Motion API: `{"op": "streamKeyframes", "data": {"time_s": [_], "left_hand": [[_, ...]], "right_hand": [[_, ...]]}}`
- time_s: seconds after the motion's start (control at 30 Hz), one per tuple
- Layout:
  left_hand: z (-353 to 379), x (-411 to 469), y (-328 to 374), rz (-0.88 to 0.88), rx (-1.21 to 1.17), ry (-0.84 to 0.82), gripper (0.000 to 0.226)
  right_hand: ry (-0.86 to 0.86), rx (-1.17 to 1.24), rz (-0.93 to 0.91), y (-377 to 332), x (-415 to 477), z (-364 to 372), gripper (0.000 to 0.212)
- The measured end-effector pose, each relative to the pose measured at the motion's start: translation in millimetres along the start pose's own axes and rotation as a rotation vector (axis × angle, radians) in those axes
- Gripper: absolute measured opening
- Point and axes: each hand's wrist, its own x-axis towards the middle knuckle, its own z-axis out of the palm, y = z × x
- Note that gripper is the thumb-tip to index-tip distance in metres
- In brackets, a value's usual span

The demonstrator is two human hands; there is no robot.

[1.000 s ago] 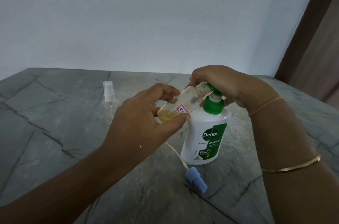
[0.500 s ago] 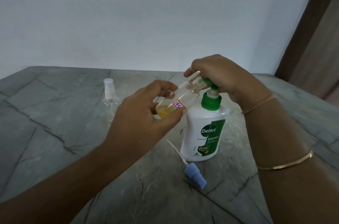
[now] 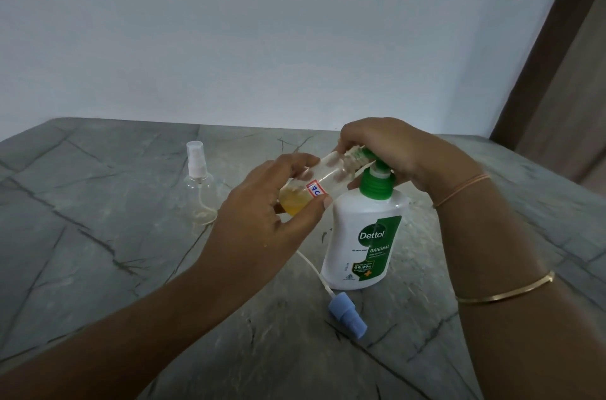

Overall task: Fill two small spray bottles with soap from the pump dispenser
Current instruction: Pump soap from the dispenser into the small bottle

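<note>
Surface: grey stone-look table (image 3: 98, 235) with dark crack-like veins, filling the lower half of the view.
Room: plain pale wall (image 3: 262, 38) behind the table; a brown door frame (image 3: 554, 78) runs up the right edge.
Pump dispenser: white pump dispenser (image 3: 364, 242) with a green collar and green label, standing upright on the table right of centre.
Right hand: the right hand (image 3: 393, 150) sits on top of the dispenser, fingers curled over the green pump head, which is mostly hidden beneath them; a thin thread band (image 3: 462, 189) and a gold bangle (image 3: 505, 293) circle that wrist and forearm.
Left hand: the left hand (image 3: 262, 216) grips the open bottle (image 3: 328, 176) round its lower body, thumb on the near side and fingers wrapped over the far side.
Open bottle, place: held in the air just left of the dispenser's collar, its base inside the left hand and its neck under the right hand's fingers.
Open bottle, axis: long axis tilted, base low and left, threaded mouth up and right at the pump spout; yellow soap pools at the low end beside a red-bordered sticker.
Second bottle: clear capped spray bottle (image 3: 198, 183), upright, well to the left and apart from both hands.
Loose sprayer: blue spray cap (image 3: 347, 317) lying on its side in front of the dispenser, its white tube trailing back under the left hand.
</note>
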Motion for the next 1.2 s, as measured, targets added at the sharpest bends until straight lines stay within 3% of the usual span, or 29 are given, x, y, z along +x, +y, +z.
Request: {"op": "streamKeyframes", "data": {"time_s": [0.33,0.47,0.7,0.83,1.2], "left_hand": [[-2.4,4.3,2.8,-0.01,0.012,0.015,0.041],[-2.9,5.3,3.5,0.02,0.028,0.023,0.037],[-2.7,4.5,0.7,0.055,0.04,0.027,0.037],[-1.5,2.9,0.3,0.052,0.021,0.03,0.044],[-1.7,4.9,2.0,0.013,0.051,0.021,0.037]], "right_hand": [[0.107,0.049,-0.082,-7.6,0.4,-3.3,0.028],[0.043,0.002,-0.046,-5.5,0.4,-6.2,0.03],[0.011,-0.068,0.059,-4.5,-4.4,-2.8,0.013],[-0.031,-0.033,0.032,-2.0,-1.3,-1.8,0.03],[0.163,-0.029,-0.112,-7.8,0.2,-4.6,0.029]]}}
